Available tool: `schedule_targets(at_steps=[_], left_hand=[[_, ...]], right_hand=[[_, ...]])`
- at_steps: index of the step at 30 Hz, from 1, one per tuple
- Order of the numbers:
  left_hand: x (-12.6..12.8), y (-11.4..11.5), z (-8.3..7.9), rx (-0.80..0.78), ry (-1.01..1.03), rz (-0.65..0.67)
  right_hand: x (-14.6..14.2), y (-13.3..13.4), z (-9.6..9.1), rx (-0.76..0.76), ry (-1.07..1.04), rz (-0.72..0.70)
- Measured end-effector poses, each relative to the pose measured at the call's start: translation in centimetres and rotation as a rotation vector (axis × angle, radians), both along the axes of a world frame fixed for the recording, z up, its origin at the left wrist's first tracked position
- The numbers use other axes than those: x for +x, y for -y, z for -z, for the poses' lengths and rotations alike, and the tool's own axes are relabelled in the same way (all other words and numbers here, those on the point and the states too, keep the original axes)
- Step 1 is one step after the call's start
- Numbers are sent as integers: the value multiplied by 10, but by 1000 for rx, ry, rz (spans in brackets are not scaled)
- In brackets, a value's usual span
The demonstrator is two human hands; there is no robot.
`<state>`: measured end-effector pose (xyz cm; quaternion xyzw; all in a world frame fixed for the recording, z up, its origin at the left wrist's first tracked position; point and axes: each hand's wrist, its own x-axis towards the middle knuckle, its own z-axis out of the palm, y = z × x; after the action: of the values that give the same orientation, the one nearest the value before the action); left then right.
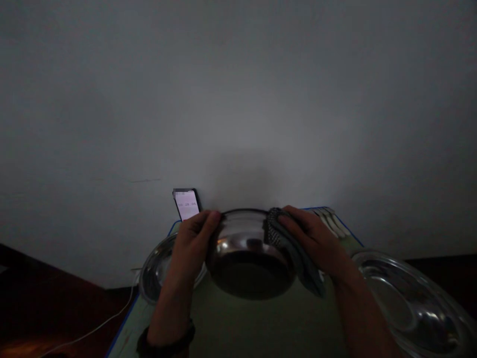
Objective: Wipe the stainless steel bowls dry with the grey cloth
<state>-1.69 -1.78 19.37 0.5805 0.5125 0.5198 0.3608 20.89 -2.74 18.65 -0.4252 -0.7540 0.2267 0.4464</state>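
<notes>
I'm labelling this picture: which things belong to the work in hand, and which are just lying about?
In hand:
metal bowl, held by the left hand
cloth, between right hand and bowl

Apparently just lying about:
lit phone
pale utensils
left metal basin
right metal basin
white cable

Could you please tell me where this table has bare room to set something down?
The widest bare tabletop lies nearest the wearer, below the held steel bowl, between left forearm and right forearm. A narrower strip shows between the left forearm and the blue edge. Near the wall, a phone and utensils crowd it; left basin and right basin crowd the sides.
</notes>
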Motion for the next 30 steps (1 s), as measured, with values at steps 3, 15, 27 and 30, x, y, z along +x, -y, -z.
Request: schedule_targets(at_steps=[3,15,27,30], left_hand=[[-6,-1,-3,34,29,-61],[7,-5,7,-79,119,118],[13,6,-3,26,-339,360],[11,-3,5,-33,10,175]], right_hand=[[6,0,1,-14,-73,51],[6,-2,3,-30,-10,45],[1,0,0,-49,133,-97],[2,-2,3,-49,0,6]])
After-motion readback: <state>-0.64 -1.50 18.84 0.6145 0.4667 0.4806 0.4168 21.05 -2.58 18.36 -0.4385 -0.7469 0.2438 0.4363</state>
